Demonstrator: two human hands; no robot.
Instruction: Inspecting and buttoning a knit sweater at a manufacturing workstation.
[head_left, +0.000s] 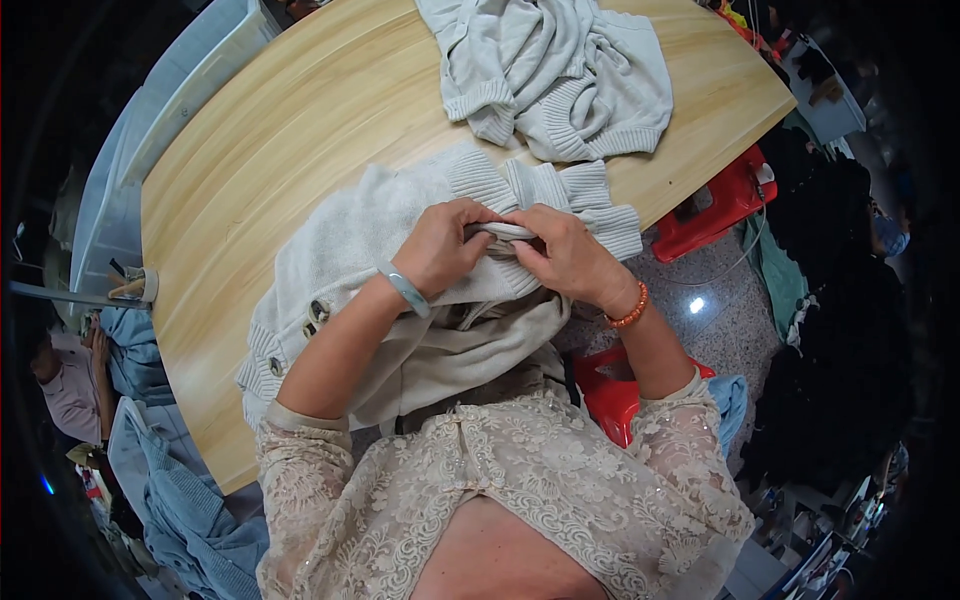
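A cream knitted cardigan (345, 235) lies bunched over the near edge of the table, part of it hanging toward my lap. Dark buttons (317, 312) show on its left part, and ribbed bands run along its far right side. My left hand (440, 245), with a pale bangle at the wrist, is closed on a fold of the knit. Close beside it, my right hand (568, 252), wearing an orange bead bracelet, pinches the same fold. The fingertips of both hands nearly meet there, and the fabric between them is partly hidden.
More cream knitwear (560, 80) lies in a heap at the far side of the wooden table (270, 130). White bins (190, 100) stand along the left, with a small cup of tools (140, 285) at the table edge. Red stools (710, 205) and dark cloth (830, 330) are at right.
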